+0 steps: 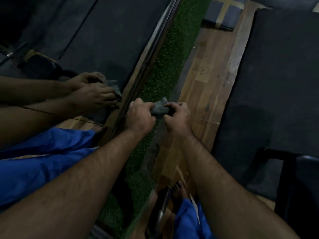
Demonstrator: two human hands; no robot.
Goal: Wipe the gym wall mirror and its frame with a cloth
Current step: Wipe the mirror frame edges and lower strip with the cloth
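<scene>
— Where is the cloth?

— The grey cloth [159, 108] is bunched between the two hands, held in the air just beside the mirror frame [146, 66], over the strip of green artificial turf [169, 57] that runs along the frame's foot.

— How does the left hand have it?

— The left hand [140, 116] has its fingers curled round the cloth's left end, knuckles up, close to the frame but whether it touches the frame cannot be told.

— And the right?

— The right hand [177, 118] pinches the cloth's right end, fingers curled over the top of it. The two hands sit close together with only the wad of cloth between them; a corner of cloth sticks up above the fingers.

— What does the mirror show?

— The mirror [69, 40] fills the left part of the view and reflects both hands, the cloth and blue clothing. The glass is dim.

— What else lies around?

— A wooden floor strip [215, 69] runs beside the turf, with dark rubber matting [276, 66] along its right edge. A bare foot [178, 188] and blue trousers [188, 219] show at the bottom, on the wood.
</scene>
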